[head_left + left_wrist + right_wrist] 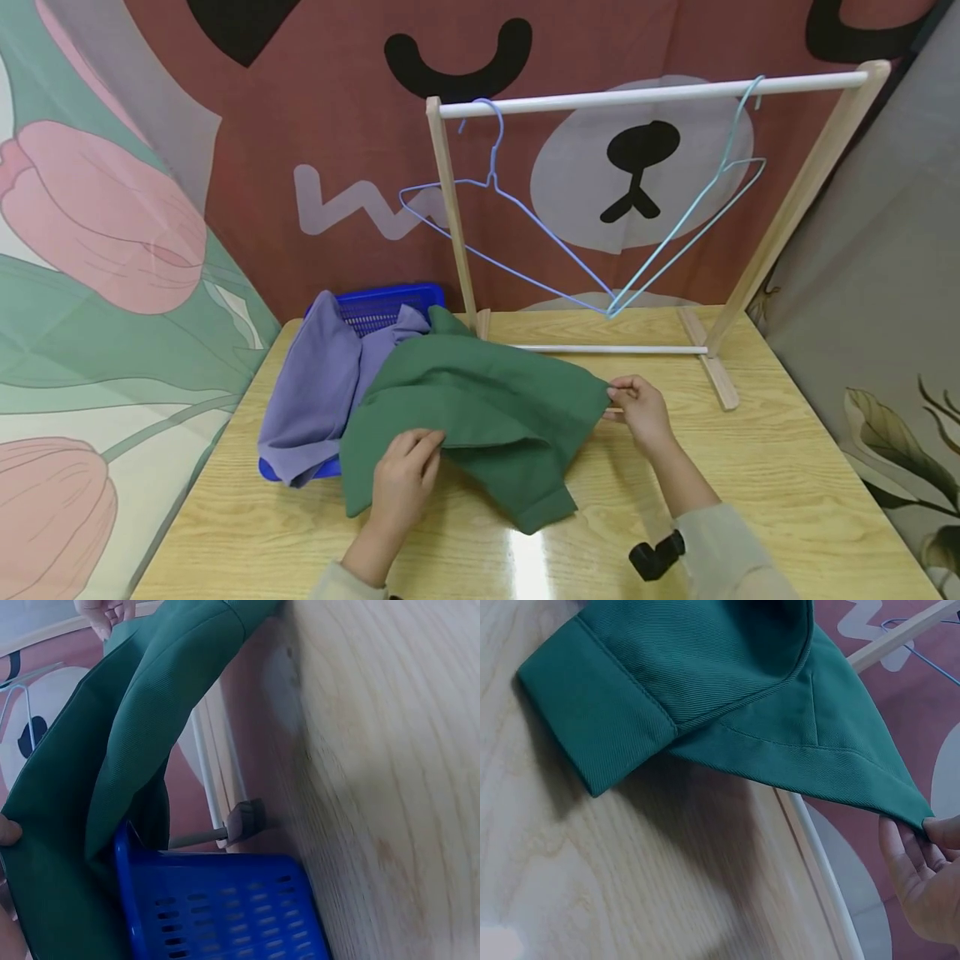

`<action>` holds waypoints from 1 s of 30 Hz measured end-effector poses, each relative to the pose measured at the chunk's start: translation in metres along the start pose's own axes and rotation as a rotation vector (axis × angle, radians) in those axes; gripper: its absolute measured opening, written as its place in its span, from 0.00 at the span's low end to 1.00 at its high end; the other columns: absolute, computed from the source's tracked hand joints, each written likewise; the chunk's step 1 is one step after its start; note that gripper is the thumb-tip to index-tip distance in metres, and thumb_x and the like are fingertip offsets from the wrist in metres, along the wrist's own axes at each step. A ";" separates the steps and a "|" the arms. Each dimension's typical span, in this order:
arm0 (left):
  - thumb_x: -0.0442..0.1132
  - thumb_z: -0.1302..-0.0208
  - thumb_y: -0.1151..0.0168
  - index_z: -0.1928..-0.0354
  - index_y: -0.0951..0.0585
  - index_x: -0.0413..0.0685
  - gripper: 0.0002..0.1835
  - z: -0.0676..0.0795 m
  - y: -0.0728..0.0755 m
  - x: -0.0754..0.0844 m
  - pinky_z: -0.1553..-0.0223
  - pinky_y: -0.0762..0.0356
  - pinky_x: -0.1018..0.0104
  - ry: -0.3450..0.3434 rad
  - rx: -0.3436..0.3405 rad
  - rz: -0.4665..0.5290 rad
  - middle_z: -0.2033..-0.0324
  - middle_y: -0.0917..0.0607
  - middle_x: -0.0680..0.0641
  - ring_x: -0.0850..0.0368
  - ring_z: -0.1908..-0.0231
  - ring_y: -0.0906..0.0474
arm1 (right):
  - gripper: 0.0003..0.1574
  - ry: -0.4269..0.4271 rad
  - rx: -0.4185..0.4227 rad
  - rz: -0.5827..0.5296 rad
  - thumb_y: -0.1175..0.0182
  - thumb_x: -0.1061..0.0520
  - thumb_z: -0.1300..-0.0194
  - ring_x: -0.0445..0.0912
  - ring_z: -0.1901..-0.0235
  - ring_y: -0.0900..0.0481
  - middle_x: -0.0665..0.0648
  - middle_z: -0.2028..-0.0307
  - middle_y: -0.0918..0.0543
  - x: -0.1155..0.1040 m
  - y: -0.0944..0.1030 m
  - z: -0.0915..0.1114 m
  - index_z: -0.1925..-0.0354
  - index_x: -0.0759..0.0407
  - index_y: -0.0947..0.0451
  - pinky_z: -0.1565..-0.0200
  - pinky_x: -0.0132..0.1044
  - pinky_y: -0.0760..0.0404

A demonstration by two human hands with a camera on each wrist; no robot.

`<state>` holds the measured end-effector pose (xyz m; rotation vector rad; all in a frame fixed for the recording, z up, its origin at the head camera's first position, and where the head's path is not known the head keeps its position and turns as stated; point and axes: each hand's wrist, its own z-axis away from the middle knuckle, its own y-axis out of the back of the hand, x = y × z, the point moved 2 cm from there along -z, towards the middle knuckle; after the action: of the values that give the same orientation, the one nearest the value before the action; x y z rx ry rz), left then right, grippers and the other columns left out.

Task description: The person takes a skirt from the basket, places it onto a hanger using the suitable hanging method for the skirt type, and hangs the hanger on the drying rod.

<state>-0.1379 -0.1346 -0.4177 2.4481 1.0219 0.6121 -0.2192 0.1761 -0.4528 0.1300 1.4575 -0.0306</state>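
Observation:
A green garment (480, 392) with stitched hems is stretched between both hands above the table, partly over the blue basket (390, 296). My left hand (408, 475) pinches its near edge, left of the middle. Out to the right, my right hand (637, 408) pinches a corner between thumb and fingers, which shows closely in the right wrist view. One cuffed end (600, 705) of the garment hangs down toward the tabletop. Purple cloth (322, 383) lies in the basket and drapes over its front side.
A rack with a white rail (600, 100) and wooden posts stands at the back of the table (757, 500). From the rail hang a blue hanger (555, 237) and a light teal hanger (675, 225), their lower ends meeting. Printed cloths surround the table.

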 end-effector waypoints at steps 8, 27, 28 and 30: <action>0.41 0.35 0.60 0.69 0.19 0.41 0.19 -0.002 0.001 0.005 0.75 0.28 0.71 -0.035 -0.084 0.042 0.74 0.23 0.49 0.57 0.74 0.27 | 0.11 0.014 0.011 0.016 0.56 0.68 0.38 0.40 0.72 0.25 0.58 0.69 0.27 -0.001 0.004 -0.003 0.57 0.76 0.38 0.67 0.35 0.22; 0.32 0.45 0.45 0.72 0.20 0.46 0.05 0.009 0.002 0.015 0.69 0.29 0.77 -0.170 -0.320 0.206 0.73 0.24 0.53 0.61 0.72 0.27 | 0.11 0.034 0.076 0.034 0.56 0.68 0.38 0.37 0.75 0.26 0.53 0.72 0.27 -0.008 0.017 -0.007 0.58 0.76 0.38 0.70 0.31 0.23; 0.30 0.49 0.42 0.72 0.20 0.46 0.05 0.009 0.001 0.016 0.69 0.30 0.78 -0.174 -0.339 0.214 0.73 0.24 0.54 0.62 0.72 0.28 | 0.11 0.038 0.079 0.039 0.56 0.68 0.38 0.37 0.75 0.26 0.53 0.72 0.27 -0.008 0.018 -0.008 0.58 0.76 0.38 0.70 0.31 0.23; 0.28 0.53 0.39 0.72 0.19 0.47 0.07 0.011 0.000 0.016 0.68 0.31 0.79 -0.171 -0.377 0.233 0.73 0.24 0.54 0.63 0.71 0.28 | 0.11 0.046 0.084 0.046 0.56 0.68 0.38 0.36 0.75 0.26 0.54 0.72 0.27 -0.010 0.020 -0.010 0.58 0.76 0.38 0.71 0.31 0.23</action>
<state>-0.1216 -0.1245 -0.4230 2.2478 0.5040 0.5946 -0.2280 0.1962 -0.4430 0.2336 1.4994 -0.0516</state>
